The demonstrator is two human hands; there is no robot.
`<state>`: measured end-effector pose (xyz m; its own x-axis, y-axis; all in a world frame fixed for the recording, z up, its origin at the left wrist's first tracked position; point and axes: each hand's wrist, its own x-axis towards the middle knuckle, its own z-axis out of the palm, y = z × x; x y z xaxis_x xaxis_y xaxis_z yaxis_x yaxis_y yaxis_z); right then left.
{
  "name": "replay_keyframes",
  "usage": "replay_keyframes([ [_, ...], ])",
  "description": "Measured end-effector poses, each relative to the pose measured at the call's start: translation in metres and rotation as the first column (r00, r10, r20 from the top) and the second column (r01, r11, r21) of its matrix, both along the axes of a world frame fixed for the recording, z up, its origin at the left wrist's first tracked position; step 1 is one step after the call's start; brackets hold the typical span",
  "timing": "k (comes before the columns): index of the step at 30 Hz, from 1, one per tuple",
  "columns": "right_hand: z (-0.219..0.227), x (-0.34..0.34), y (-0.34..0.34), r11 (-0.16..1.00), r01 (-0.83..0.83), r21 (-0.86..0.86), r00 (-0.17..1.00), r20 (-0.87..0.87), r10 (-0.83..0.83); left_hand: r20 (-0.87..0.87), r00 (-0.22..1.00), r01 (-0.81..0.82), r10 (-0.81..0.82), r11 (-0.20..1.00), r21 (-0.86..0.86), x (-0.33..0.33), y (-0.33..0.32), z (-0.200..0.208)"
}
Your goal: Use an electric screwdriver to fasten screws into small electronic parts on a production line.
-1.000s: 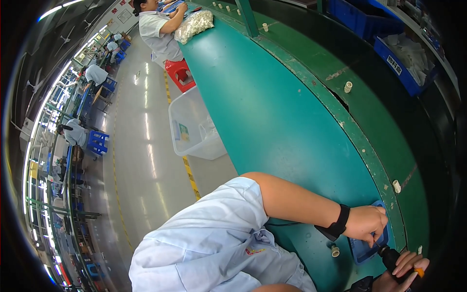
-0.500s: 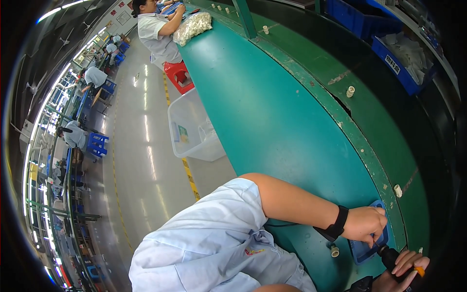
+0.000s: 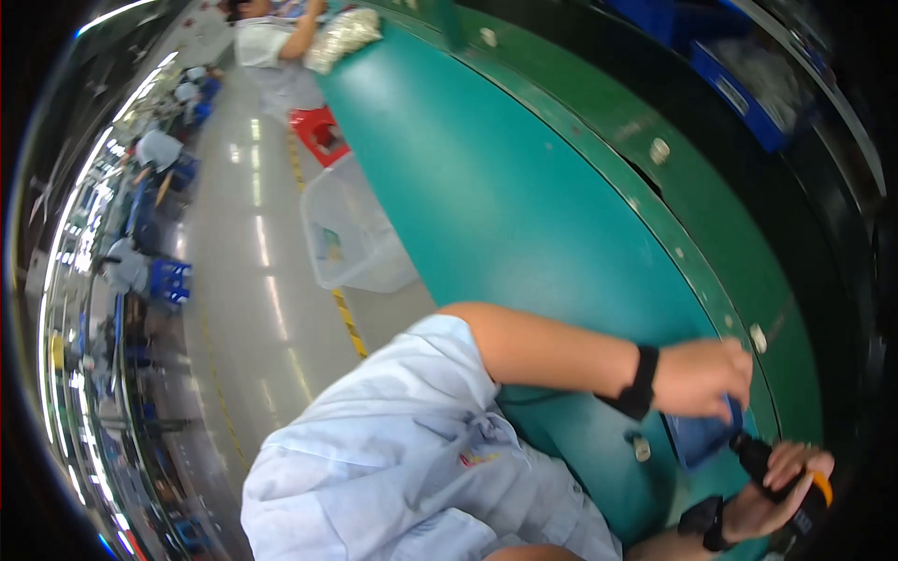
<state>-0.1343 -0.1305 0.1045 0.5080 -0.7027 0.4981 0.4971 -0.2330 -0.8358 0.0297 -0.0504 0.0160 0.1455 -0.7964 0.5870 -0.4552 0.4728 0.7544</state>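
My left hand (image 3: 703,374), with a black strap on its wrist, reaches across my body and grips a small blue block-shaped part (image 3: 703,438) at the near end of the teal bench (image 3: 524,196). Just right of and below it, my right hand (image 3: 781,481) is closed around a black power screwdriver with an orange band (image 3: 816,488). The tool's dark tip points up-left at the blue part. A black band circles my right wrist. My pale blue shirt (image 3: 402,458) fills the lower middle of the view.
A clear plastic bin (image 3: 354,234) and a red crate (image 3: 323,131) stand on the grey floor left of the bench. At the far end, another person (image 3: 267,33) handles a bag of pale parts (image 3: 344,33). Blue bins (image 3: 748,84) line the right rail. Blue stools (image 3: 170,279) stand at left.
My left hand sits slightly higher over the blue part, and the view has tilted a little. My right hand keeps its hold on the screwdriver in the same place.
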Motion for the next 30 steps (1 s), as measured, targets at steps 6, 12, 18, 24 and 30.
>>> replay_keyframes([
  [6,0.011,0.008,-0.009,0.96,-0.277,-0.023,0.956,0.091,0.278,0.078,0.993,-0.095,0.089,0.993,0.07,0.042,0.043,0.015],
  [12,0.012,-0.01,0.006,0.923,-0.385,0.018,0.922,0.06,0.383,-0.024,0.975,0.213,-0.222,0.891,0.401,0.026,0.07,0.004],
  [18,0.003,-0.014,0.024,0.906,-0.422,-0.001,0.906,0.022,0.422,-0.096,0.97,0.242,-0.223,0.854,0.461,-0.006,0.065,-0.028],
  [24,-0.023,-0.006,0.029,0.929,-0.364,-0.07,0.931,-0.016,0.364,-0.283,0.946,0.295,-0.158,0.782,0.548,-0.014,0.055,-0.042],
  [30,-0.032,0.002,0.033,0.976,-0.213,-0.037,0.967,-0.152,0.205,-0.364,0.926,0.308,-0.096,0.751,0.584,-0.018,0.05,-0.045],
])
